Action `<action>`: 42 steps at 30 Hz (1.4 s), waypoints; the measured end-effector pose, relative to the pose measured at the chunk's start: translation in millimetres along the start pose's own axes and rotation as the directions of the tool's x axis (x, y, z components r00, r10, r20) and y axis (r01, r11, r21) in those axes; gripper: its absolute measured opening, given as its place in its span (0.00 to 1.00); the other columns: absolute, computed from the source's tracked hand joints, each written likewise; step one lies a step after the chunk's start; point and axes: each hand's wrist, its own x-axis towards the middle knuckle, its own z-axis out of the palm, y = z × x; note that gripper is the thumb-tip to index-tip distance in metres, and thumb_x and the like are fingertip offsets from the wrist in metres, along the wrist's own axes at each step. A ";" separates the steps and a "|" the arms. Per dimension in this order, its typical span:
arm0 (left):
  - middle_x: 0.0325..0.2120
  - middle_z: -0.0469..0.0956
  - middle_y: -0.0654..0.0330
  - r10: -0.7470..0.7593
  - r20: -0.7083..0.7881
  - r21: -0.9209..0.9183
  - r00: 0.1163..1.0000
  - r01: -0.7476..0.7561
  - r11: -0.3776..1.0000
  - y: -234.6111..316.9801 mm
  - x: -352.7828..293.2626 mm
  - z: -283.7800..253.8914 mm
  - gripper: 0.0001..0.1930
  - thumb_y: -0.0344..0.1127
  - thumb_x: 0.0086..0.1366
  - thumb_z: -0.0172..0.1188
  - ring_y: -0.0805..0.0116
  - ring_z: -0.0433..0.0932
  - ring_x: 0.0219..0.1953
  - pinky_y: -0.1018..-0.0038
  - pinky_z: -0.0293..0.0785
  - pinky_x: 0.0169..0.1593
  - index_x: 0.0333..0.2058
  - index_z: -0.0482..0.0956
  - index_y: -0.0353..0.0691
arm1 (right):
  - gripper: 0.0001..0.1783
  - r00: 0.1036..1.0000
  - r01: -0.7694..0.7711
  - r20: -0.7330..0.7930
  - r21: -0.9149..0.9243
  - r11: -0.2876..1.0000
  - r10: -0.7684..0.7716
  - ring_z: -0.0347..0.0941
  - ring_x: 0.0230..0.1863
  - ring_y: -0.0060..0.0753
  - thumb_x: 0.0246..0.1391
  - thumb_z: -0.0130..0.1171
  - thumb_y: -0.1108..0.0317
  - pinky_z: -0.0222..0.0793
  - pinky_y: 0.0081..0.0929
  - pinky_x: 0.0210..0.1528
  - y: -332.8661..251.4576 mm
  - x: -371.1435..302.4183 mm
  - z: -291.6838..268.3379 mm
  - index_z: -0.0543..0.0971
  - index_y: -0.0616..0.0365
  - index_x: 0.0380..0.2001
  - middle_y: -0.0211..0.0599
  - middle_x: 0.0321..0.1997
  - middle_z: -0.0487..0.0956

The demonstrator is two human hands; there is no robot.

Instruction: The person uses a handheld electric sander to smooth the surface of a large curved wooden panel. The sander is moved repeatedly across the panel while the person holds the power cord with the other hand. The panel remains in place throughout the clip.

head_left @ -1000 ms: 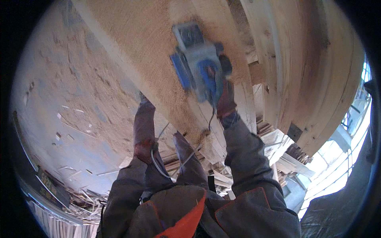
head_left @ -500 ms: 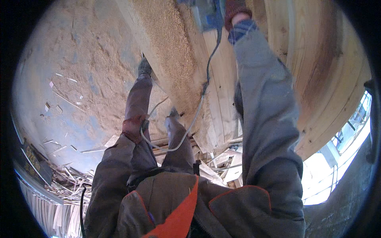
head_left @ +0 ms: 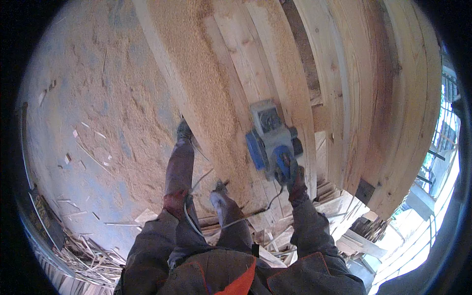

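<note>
An electric hand planer (head_left: 271,138), grey with blue parts, sits right of centre in the frame on pale timber boards (head_left: 258,73), its front end pointing toward the top. The gloved right hand (head_left: 296,182) is at the planer's rear, its fingers clamped around the blue-edged handle. From there a power cord (head_left: 275,197) curls toward the lower middle, dark near the tool and greyer farther on, then loops up beside the left hand (head_left: 176,201). That hand wears a reddish glove and is low at left of centre, in front of a trousered leg (head_left: 181,167); the cord runs along its right edge, but I cannot tell whether the fingers are closed on it. A thick band of sawdust (head_left: 211,98) covers the boards left of the planer. Farther right, past a dark gap, more planks (head_left: 373,123) bend with the lens toward the right rim. A dark shoe (head_left: 184,130) is just beside the left edge of the boards. The floor (head_left: 118,191) at left is strewn with dust and wood chips, and thin offcuts (head_left: 88,255) lie heaped at lower left.
</note>
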 end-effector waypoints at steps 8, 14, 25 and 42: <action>0.49 0.80 0.53 -0.098 0.052 -0.005 0.994 0.099 0.995 -5.3 19.1 -18.8 0.26 0.54 0.59 0.60 0.49 0.83 0.44 0.52 0.79 0.44 0.55 0.76 0.52 | 0.19 0.940 0.340 0.110 -0.220 0.914 -0.323 0.76 0.47 0.33 0.71 0.50 0.55 0.75 0.36 0.49 -72.1 67.0 51.0 0.72 0.61 0.51 0.45 0.56 0.78; 0.40 0.82 0.56 -0.049 0.029 -0.010 0.998 0.050 0.999 0.6 38.3 -77.6 0.21 0.49 0.62 0.59 0.50 0.85 0.40 0.53 0.81 0.39 0.52 0.77 0.50 | 0.20 0.808 0.576 0.140 -0.393 0.717 -0.572 0.77 0.52 0.37 0.72 0.49 0.58 0.74 0.36 0.58 -169.0 159.9 100.3 0.71 0.61 0.57 0.43 0.54 0.80; 0.40 0.83 0.56 0.023 -0.173 0.081 0.985 -0.009 0.997 -35.8 51.8 -89.3 0.25 0.48 0.52 0.66 0.50 0.85 0.34 0.54 0.80 0.36 0.50 0.79 0.50 | 0.23 0.837 0.546 0.194 -0.245 0.801 -0.512 0.77 0.55 0.34 0.68 0.54 0.57 0.74 0.32 0.53 -343.7 306.9 198.6 0.74 0.53 0.62 0.36 0.58 0.78; 0.43 0.82 0.52 0.091 0.053 0.067 0.994 -0.095 0.993 -29.9 57.0 -121.1 0.36 0.49 0.44 0.69 0.48 0.84 0.41 0.53 0.81 0.41 0.54 0.74 0.45 | 0.28 0.942 0.229 0.306 -0.284 0.931 -0.138 0.70 0.64 0.42 0.73 0.41 0.55 0.65 0.39 0.65 -389.0 333.0 184.2 0.64 0.59 0.68 0.47 0.66 0.71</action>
